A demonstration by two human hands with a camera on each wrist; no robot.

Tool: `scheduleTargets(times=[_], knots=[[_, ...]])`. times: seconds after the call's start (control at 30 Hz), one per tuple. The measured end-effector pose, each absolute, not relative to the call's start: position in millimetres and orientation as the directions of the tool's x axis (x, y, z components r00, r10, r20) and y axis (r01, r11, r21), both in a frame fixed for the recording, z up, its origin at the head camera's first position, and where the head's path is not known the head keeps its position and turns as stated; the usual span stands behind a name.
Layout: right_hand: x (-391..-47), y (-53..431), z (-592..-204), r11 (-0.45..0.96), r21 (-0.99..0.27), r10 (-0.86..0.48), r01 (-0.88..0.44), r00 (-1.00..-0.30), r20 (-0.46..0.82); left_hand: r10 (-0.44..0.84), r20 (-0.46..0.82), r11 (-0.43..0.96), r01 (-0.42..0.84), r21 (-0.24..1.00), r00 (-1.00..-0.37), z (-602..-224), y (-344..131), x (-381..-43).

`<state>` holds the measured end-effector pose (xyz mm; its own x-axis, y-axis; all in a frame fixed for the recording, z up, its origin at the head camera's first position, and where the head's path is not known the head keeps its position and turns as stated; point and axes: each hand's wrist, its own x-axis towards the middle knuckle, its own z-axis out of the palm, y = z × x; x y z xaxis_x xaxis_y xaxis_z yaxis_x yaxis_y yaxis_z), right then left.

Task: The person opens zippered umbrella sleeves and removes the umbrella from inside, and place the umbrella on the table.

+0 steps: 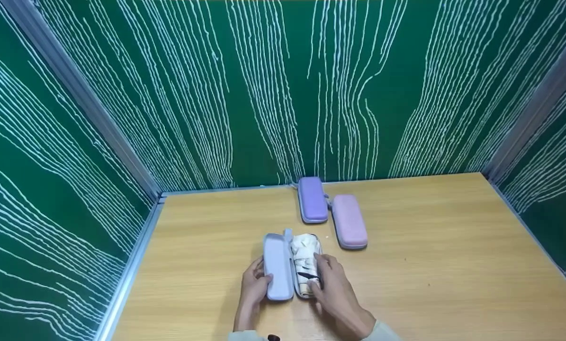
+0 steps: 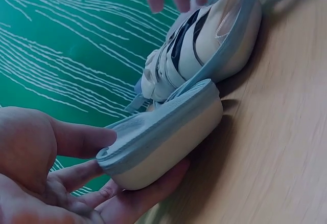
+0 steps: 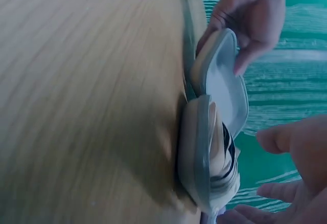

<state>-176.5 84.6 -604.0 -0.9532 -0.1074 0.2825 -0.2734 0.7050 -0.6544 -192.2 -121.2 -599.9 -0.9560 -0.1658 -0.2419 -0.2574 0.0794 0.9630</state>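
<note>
In the head view, the grey case (image 1: 278, 272) sits opened out on the tabletop (image 1: 453, 274) between the hands, at the left hand's (image 1: 254, 286) 2 o'clock; that hand pinches its left half. The right hand (image 1: 336, 290), fingers spread, has the pale bundle (image 1: 304, 247) at its 10 o'clock; contact is unclear. The pink case (image 1: 349, 220) lies at the grey case's 2 o'clock.
</note>
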Motion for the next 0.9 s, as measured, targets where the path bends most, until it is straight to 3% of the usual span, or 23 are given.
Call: scheduleTargets(times=[0.27,0.5,0.9], knots=[[-181.9,68.6,-608.0,0.843,-0.459,-0.18,-0.28,-0.952,0.249,-0.15,-0.249,0.036,-0.257,0.966,-0.957,-602.2,-120.1,-195.7],[-184.6,55.8,-610.0,0.867,-0.455,-0.133,-0.205,-0.974,0.186,-0.149,-0.248,0.056,-0.258,0.964,-0.957,-603.9,-120.0,-198.0],[-190.1,46.9,-613.4,0.903,-0.395,-0.066,-0.167,-0.964,0.256,-0.157,-0.21,0.065,-0.222,0.973,-0.965,-604.6,-119.1,-197.2]])
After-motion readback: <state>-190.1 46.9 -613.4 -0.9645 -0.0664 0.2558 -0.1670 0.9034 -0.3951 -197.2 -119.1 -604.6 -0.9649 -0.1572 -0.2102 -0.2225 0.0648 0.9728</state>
